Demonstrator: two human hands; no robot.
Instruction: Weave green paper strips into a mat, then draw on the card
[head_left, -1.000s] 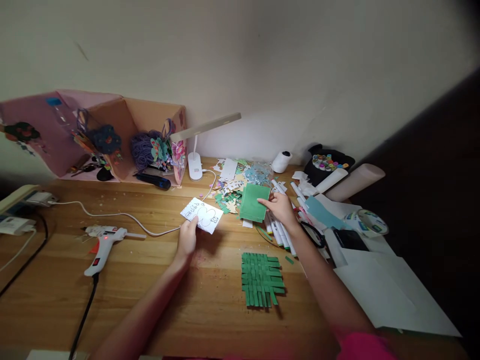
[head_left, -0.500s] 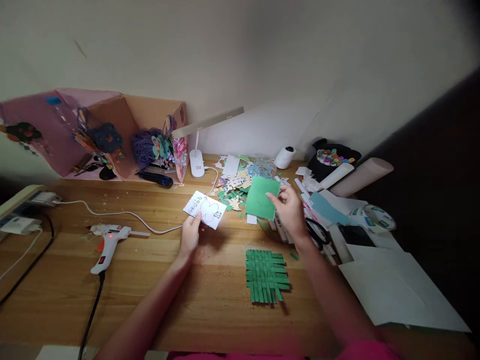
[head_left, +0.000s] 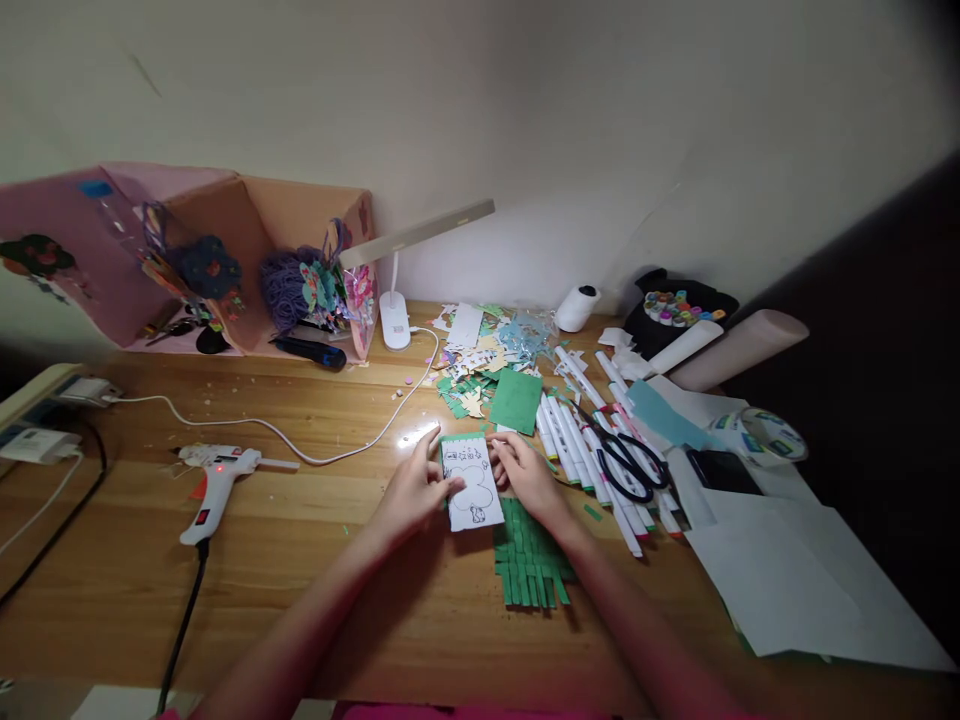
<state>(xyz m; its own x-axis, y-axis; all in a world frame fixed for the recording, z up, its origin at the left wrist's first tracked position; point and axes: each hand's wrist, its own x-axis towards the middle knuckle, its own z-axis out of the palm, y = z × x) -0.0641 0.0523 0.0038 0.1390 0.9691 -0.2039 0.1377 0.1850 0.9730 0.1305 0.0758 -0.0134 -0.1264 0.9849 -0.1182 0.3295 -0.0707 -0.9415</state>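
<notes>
Card point(head_left: 475, 488), frame centre | probably light, bendable, easily creased; best held by edges | left hand point(head_left: 412, 494): thumb and fingers pinching it | right hand point(head_left: 529, 482): at its edge, grip unclear

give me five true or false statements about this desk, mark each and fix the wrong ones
1. The left hand holds a white rectangular paper card with black line drawings. True.
2. The woven green paper mat lies left of the card. False: the mat lies to the right, partly hidden by the right hand.
3. The black-handled scissors rest on the white cylindrical markers. True.
4. The white pistol-shaped glue gun is right of the markers. False: the glue gun lies far to their left.
5. A plain green paper square lies beside the markers. True.
</notes>
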